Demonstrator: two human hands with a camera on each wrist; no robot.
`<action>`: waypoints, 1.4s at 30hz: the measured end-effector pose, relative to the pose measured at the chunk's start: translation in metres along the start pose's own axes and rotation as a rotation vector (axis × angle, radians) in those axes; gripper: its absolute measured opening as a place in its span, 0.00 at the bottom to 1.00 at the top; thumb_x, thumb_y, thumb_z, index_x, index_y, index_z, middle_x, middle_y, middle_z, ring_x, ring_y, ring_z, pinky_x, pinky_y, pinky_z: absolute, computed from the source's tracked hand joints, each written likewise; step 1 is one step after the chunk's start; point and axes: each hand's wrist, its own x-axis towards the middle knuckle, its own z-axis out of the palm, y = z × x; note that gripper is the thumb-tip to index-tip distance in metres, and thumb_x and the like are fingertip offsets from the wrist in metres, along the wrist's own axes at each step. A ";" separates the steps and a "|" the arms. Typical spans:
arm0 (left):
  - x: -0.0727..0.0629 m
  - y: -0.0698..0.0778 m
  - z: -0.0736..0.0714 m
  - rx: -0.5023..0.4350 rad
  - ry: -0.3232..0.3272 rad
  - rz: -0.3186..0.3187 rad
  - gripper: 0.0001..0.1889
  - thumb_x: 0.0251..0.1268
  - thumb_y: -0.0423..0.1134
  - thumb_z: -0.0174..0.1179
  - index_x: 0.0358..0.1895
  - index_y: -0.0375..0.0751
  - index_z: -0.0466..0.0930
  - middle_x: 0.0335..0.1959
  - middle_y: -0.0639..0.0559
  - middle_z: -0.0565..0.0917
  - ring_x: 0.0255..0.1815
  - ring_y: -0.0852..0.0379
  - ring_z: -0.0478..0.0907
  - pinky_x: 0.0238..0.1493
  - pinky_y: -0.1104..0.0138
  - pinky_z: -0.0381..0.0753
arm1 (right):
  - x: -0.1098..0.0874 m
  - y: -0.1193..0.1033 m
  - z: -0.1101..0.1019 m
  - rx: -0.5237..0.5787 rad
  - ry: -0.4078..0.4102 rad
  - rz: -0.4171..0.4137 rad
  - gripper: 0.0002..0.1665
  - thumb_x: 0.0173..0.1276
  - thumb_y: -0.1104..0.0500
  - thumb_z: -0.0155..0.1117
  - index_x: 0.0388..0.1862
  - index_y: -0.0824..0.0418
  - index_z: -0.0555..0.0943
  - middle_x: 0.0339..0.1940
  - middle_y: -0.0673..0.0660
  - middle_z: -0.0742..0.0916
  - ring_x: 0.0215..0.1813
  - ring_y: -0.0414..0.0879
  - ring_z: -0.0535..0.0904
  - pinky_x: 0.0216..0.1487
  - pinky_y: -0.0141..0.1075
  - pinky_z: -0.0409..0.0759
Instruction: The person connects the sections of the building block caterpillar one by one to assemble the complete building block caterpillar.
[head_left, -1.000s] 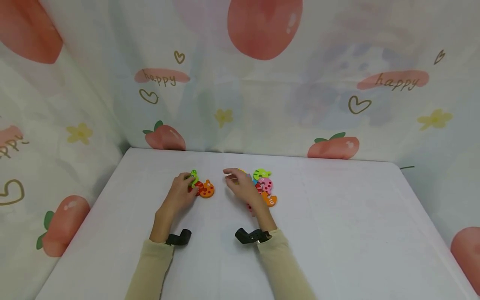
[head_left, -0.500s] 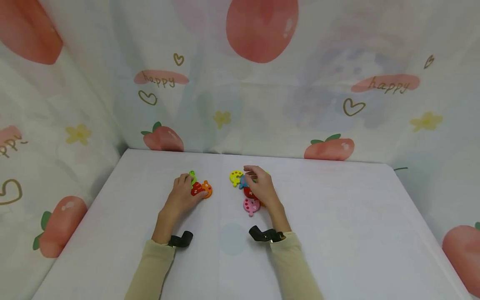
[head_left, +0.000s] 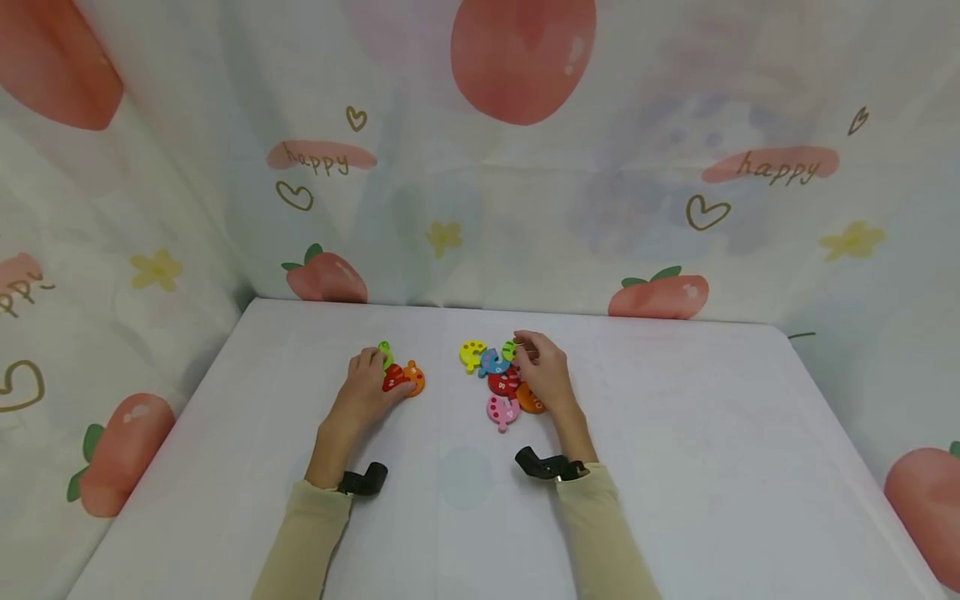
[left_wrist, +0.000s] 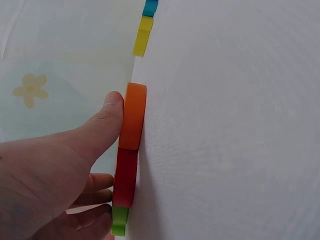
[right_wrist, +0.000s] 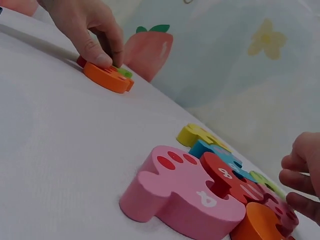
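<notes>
My left hand (head_left: 365, 387) rests on a small cluster of chunky numbered toy pieces. Its thumb lies on the orange spotted piece (left_wrist: 132, 117), while its other fingertips touch the red piece (left_wrist: 125, 177) and green piece (left_wrist: 120, 220). My right hand (head_left: 549, 371) hovers at the right side of a second cluster, its fingers bent loosely and thumb apart. Close to those fingertips are a green piece (head_left: 509, 350) and a pink spotted piece (right_wrist: 275, 207). The red piece marked 8 (head_left: 502, 383) sits mid-cluster, touching another pink piece (right_wrist: 170, 175) and a blue piece (head_left: 491, 362).
At the second cluster's far left lies a yellow piece (head_left: 472, 353); an orange piece (head_left: 531, 398) lies beneath the right hand's near side. White cloth covers the table (head_left: 712, 467). A printed curtain (head_left: 540, 208) hangs along the back edge.
My right hand has shifted rightward across the second cluster, uncovering the yellow, blue, and red pieces. My left hand has spread over its cluster, its thumb now on the orange piece.
</notes>
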 end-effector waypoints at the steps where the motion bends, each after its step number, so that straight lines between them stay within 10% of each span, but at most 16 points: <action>1: 0.000 -0.001 0.000 -0.004 0.000 -0.001 0.41 0.61 0.53 0.65 0.66 0.25 0.62 0.67 0.33 0.64 0.67 0.39 0.60 0.66 0.50 0.72 | 0.000 0.000 0.000 -0.005 0.011 -0.006 0.17 0.73 0.62 0.56 0.59 0.63 0.77 0.53 0.60 0.84 0.53 0.52 0.82 0.57 0.45 0.82; 24: 0.002 -0.001 -0.002 -0.010 -0.055 -0.001 0.43 0.62 0.55 0.63 0.70 0.28 0.59 0.70 0.36 0.61 0.71 0.41 0.58 0.66 0.47 0.72 | -0.027 0.009 0.000 -0.061 0.252 -0.201 0.18 0.67 0.66 0.62 0.56 0.64 0.79 0.46 0.59 0.86 0.50 0.51 0.81 0.57 0.14 0.70; 33: 0.005 0.001 -0.001 0.000 -0.054 0.004 0.42 0.63 0.54 0.63 0.70 0.29 0.59 0.71 0.36 0.61 0.71 0.42 0.59 0.67 0.47 0.71 | -0.046 0.001 0.007 -0.242 0.062 -0.354 0.23 0.62 0.62 0.67 0.57 0.63 0.78 0.53 0.58 0.84 0.57 0.52 0.77 0.59 0.48 0.80; 42: 0.003 -0.002 -0.002 0.021 -0.066 -0.035 0.42 0.62 0.54 0.63 0.71 0.29 0.59 0.72 0.36 0.60 0.71 0.42 0.60 0.68 0.48 0.70 | -0.053 -0.004 0.013 -0.376 -0.130 -0.458 0.31 0.54 0.48 0.75 0.55 0.60 0.82 0.57 0.56 0.82 0.62 0.52 0.74 0.66 0.51 0.73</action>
